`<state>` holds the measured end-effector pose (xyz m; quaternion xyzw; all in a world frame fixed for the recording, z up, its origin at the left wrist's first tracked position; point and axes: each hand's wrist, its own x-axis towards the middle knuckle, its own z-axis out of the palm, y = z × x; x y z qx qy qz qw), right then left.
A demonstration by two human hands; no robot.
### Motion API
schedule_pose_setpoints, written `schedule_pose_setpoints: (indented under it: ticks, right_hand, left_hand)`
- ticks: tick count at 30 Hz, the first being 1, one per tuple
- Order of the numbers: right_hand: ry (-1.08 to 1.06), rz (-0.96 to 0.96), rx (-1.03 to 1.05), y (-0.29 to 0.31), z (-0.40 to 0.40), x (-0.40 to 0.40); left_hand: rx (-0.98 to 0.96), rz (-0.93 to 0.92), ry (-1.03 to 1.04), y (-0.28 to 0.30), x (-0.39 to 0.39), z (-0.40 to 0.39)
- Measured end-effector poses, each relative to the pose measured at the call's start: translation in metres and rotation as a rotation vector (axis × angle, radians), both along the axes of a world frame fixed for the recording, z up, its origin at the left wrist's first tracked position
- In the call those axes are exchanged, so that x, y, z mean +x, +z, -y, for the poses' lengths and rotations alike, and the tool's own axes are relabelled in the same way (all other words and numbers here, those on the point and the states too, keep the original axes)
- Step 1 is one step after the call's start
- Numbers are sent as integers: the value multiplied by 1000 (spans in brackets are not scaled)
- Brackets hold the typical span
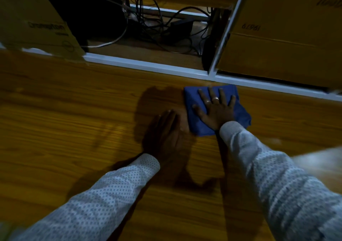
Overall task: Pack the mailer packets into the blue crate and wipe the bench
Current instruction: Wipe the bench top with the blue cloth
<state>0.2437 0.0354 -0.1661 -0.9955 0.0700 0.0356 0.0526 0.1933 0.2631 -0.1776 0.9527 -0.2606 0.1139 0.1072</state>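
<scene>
A folded blue cloth (pixel 240 111) lies on the wooden bench (pixel 74 120), close to its far white edge. My right hand (pixel 215 108) presses flat on the cloth with the fingers spread and straight. My left hand (pixel 165 133) rests flat on the bare wood just left of the cloth, fingers together and straight. No mailer packets and no blue crate are in view.
A white frame rail (pixel 148 65) runs along the bench's far edge. Behind it lies an opening with tangled cables (pixel 157 26). Cardboard boxes stand at the far left (pixel 37 24) and far right (pixel 281 37). A pale blurred shape (pixel 318 159) shows at the right edge.
</scene>
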Motion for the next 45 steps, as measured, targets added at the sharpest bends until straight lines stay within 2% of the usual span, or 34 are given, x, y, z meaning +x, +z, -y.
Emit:
schedule_pose_setpoints:
  ticks: [3,5,9,15,18,22,25,29,32,36,40,45]
  right_hand:
    - [54,19,-53,-6,13,-25]
    - [-28,18,-40,-6,24,-23]
    - [-188,-9,17,-1,-1,10]
    - [57,43,-12,-5,-50,-22]
    - [-19,36,-30,-7,-37,-33]
    - [-158,12,1,-2,-41,0]
    - [-116,-13,11,-1,-61,10]
    - [21,24,-6,-7,-64,-22]
    - [-52,27,-35,-8,-40,-40]
    - [-191,9,9,-1,-36,-19]
    - [-119,9,36,0,-70,-16]
    - [-48,53,-37,-7,-65,-77]
  left_hand:
    - [-124,106,-46,4,-3,-13]
    - [-171,170,-88,7,-3,-31]
    - [-97,52,-31,15,1,-71]
    - [-25,67,-58,-2,2,-95]
    - [-7,29,-26,-8,4,-95]
    - [-4,12,-5,-7,5,-92]
    - [1,-3,0,-3,6,-91]
    - [-17,15,-28,-2,6,-95]
    - [-35,34,-27,-5,6,-94]
    - [-34,1,-15,-4,6,-93]
    - [-19,-38,-6,0,8,-93]
    - [-14,-76,4,1,9,-93]
